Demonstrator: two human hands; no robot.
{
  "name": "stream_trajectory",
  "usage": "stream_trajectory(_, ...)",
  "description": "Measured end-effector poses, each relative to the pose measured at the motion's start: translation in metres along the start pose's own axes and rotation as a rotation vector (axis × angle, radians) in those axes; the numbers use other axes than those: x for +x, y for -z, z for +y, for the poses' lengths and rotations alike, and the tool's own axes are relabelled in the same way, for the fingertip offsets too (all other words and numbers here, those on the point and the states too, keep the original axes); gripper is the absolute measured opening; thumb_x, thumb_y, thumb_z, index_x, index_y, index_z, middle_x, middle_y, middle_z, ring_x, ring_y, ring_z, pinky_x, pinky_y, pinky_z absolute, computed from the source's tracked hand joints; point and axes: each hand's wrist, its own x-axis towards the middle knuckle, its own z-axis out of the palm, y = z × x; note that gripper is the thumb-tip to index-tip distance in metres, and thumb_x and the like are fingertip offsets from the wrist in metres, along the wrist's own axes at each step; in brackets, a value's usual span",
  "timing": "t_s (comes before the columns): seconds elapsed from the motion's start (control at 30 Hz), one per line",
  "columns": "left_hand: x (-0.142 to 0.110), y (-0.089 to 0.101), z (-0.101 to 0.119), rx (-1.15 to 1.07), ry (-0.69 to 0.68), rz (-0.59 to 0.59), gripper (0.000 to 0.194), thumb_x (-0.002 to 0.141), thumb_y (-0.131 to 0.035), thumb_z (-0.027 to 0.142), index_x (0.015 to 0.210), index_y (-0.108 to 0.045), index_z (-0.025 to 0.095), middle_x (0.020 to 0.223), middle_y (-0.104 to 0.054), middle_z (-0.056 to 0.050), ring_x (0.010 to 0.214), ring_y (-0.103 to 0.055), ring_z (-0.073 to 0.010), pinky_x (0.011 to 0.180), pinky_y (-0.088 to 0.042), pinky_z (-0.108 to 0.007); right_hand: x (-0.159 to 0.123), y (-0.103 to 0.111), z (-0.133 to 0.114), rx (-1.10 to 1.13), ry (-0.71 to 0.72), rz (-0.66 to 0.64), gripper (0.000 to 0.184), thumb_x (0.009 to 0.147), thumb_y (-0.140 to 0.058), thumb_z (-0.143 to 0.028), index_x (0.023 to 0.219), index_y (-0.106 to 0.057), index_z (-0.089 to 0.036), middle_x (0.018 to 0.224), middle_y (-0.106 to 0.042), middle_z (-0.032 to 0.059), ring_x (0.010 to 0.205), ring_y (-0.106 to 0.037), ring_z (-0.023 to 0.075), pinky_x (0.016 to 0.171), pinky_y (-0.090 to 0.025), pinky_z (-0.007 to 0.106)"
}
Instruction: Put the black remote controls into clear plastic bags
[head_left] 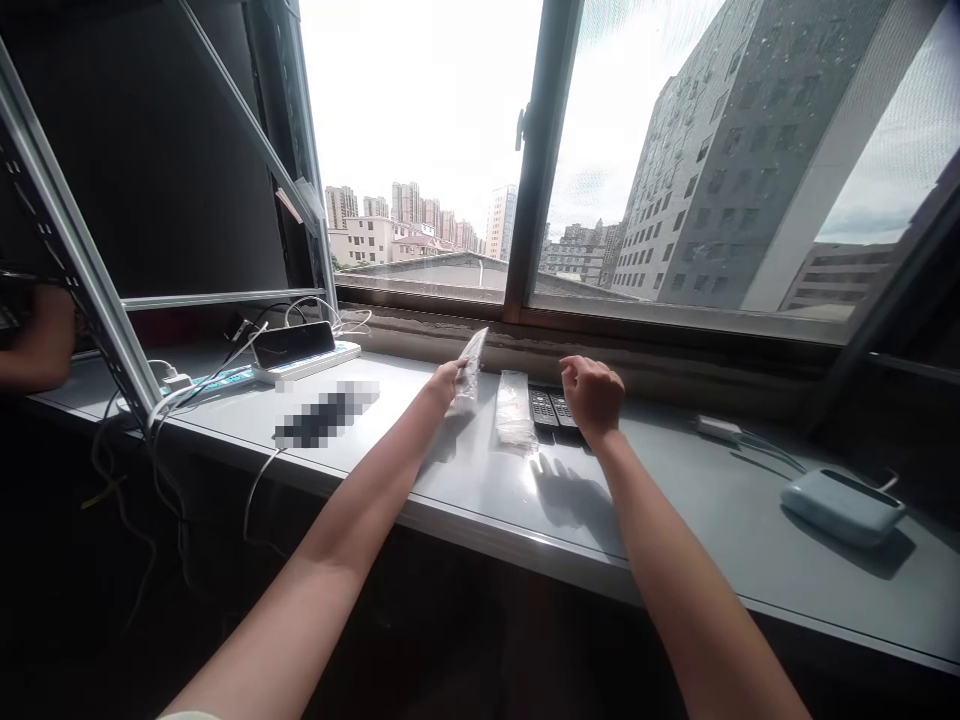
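My left hand pinches a clear plastic sleeve, held up on a slant above the table. Just right of it, a small stack of clear plastic sleeves lies flat. Black remote controls with many buttons rest side by side next to that stack. Over their right end is my right hand, fingers bent but apart, with nothing visible in it. Its shadow on the table shows separate fingers. Part of the remotes is hidden behind this hand.
A phone leans on a white power strip at the left, among cables. A pixelated dark object lies nearer. At the right are a white charger and a blue-grey device. Another person's arm shows beyond the metal frame.
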Motion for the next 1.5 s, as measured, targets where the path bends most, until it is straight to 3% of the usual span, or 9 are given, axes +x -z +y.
stream_trajectory(0.13, -0.009, -0.014, -0.002, -0.099, -0.101, 0.056, 0.014, 0.092, -0.063, 0.017, 0.102, -0.068, 0.007, 0.068, -0.067, -0.002, 0.054, -0.062, -0.0093, 0.057, -0.052, -0.02, -0.005, -0.008, -0.02, 0.059, 0.401, 0.028, 0.029, 0.091, -0.046, -0.01, 0.102, -0.071, -0.018, 0.09, -0.075, 0.005, 0.084, -0.066, 0.0192, 0.069, -0.04, 0.028)
stream_trajectory(0.27, -0.018, -0.023, -0.003, -0.139, -0.164, -0.05, 0.009, 0.093, -0.062, 0.015, 0.097, -0.069, 0.01, 0.076, -0.07, -0.004, 0.062, -0.065, -0.0096, 0.063, -0.055, -0.02, -0.01, -0.011, -0.036, 0.051, 0.552, 0.147, 0.023, 0.094, -0.048, -0.016, 0.103, -0.068, -0.018, 0.081, -0.072, 0.003, 0.073, -0.063, 0.0167, 0.062, -0.036, 0.027)
stream_trajectory(0.47, -0.021, -0.025, -0.006, -0.145, -0.134, -0.094, 0.017, 0.094, -0.06, 0.015, 0.107, -0.069, 0.009, 0.081, -0.071, -0.006, 0.066, -0.065, -0.0114, 0.072, -0.056, -0.022, -0.008, -0.005, -0.034, 0.001, 0.57, 0.291, 0.019, 0.1, -0.05, -0.027, 0.091, -0.066, -0.021, 0.079, -0.067, 0.0012, 0.072, -0.058, 0.0149, 0.062, -0.036, 0.026)
stream_trajectory(0.6, -0.024, -0.026, -0.005, -0.123, -0.101, -0.088, 0.017, 0.096, -0.057, 0.015, 0.106, -0.069, 0.01, 0.079, -0.072, -0.005, 0.065, -0.066, -0.0112, 0.074, -0.056, -0.022, -0.006, -0.002, -0.03, -0.056, 0.632, 0.357, 0.017, 0.097, -0.057, -0.023, 0.085, -0.068, -0.024, 0.096, -0.069, 0.0018, 0.089, -0.057, 0.0173, 0.075, -0.04, 0.027)
stream_trajectory(0.77, -0.032, -0.03, -0.005, -0.028, -0.054, -0.214, 0.014, 0.096, -0.055, 0.015, 0.095, -0.068, 0.008, 0.076, -0.072, -0.005, 0.064, -0.068, -0.0117, 0.069, -0.055, -0.021, -0.008, -0.003, -0.031, -0.056, 0.537, 0.295, 0.023, 0.096, -0.056, -0.026, 0.079, -0.071, -0.025, 0.131, -0.063, 0.0041, 0.12, -0.047, 0.0247, 0.093, -0.034, 0.037)
stream_trajectory(0.93, -0.033, -0.034, -0.007, -0.007, -0.028, -0.285, 0.017, 0.097, -0.053, 0.013, 0.099, -0.069, 0.007, 0.076, -0.073, -0.006, 0.064, -0.069, -0.012, 0.068, -0.055, -0.021, -0.008, -0.004, -0.03, -0.066, 0.541, 0.228, 0.036, 0.097, -0.054, -0.027, 0.064, -0.067, -0.022, 0.138, -0.06, 0.0047, 0.123, -0.046, 0.0256, 0.094, -0.033, 0.038)
stream_trajectory(1.13, -0.027, -0.033, -0.009, -0.047, -0.013, -0.271, 0.018, 0.097, -0.052, 0.011, 0.102, -0.068, 0.006, 0.075, -0.072, -0.006, 0.063, -0.069, -0.0112, 0.068, -0.056, -0.019, -0.008, -0.005, -0.029, -0.082, 0.567, 0.206, 0.033, 0.097, -0.054, -0.023, 0.067, -0.069, -0.022, 0.136, -0.061, 0.0053, 0.123, -0.048, 0.0255, 0.093, -0.035, 0.038)
stream_trajectory(1.37, -0.037, -0.036, -0.011, -0.161, -0.026, -0.372, 0.018, 0.097, -0.053, 0.012, 0.108, -0.067, 0.007, 0.091, -0.075, -0.009, 0.074, -0.071, -0.0115, 0.077, -0.057, -0.018, -0.007, -0.005, -0.027, -0.035, 0.524, 0.219, 0.024, 0.097, -0.051, -0.02, 0.098, -0.074, -0.022, 0.13, -0.064, 0.0086, 0.121, -0.05, 0.0267, 0.09, -0.037, 0.041)
stream_trajectory(1.5, -0.037, -0.039, -0.011, -0.189, -0.041, -0.388, 0.022, 0.098, -0.052, 0.012, 0.115, -0.065, 0.007, 0.09, -0.074, -0.009, 0.075, -0.071, -0.0122, 0.08, -0.057, -0.02, -0.006, -0.005, -0.025, -0.044, 0.52, 0.245, 0.025, 0.096, -0.05, -0.015, 0.098, -0.074, -0.022, 0.13, -0.064, 0.0078, 0.12, -0.05, 0.0257, 0.091, -0.035, 0.039)
